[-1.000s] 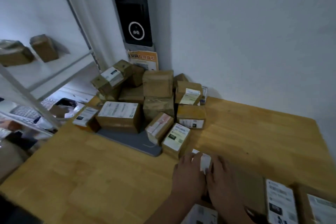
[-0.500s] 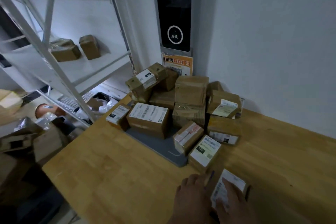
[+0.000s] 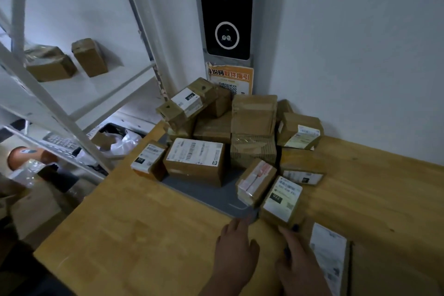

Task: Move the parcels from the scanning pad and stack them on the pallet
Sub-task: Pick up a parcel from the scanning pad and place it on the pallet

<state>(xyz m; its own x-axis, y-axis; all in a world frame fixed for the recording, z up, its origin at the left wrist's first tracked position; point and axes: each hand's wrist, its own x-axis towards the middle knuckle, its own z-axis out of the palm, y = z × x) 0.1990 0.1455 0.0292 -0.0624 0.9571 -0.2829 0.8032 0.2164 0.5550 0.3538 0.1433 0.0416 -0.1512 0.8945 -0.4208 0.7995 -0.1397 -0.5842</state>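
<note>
Brown cardboard everywhere: taped, boxy parcels (image 3: pixel 252 127) are heaped in the corner, many with white printed labels, crowding a flat grey scanning pad (image 3: pixel 206 192) on the pale wooden bench (image 3: pixel 144 235). A big labelled box (image 3: pixel 195 161) sits square on the pad, and the small 032 box (image 3: pixel 282 199) stands just beside the pad's near corner. Left hand (image 3: pixel 236 247) hovers flat with straight fingers near that corner, holding nothing. Right hand (image 3: pixel 298 262) is spread too, its dark-nailed fingers reaching the foot of the 032 box; contact I cannot tell. A flat parcel (image 3: pixel 329 255) lies beside it. Two more boxes (image 3: pixel 69 60) sit on the white metal shelf (image 3: pixel 108 84)
</note>
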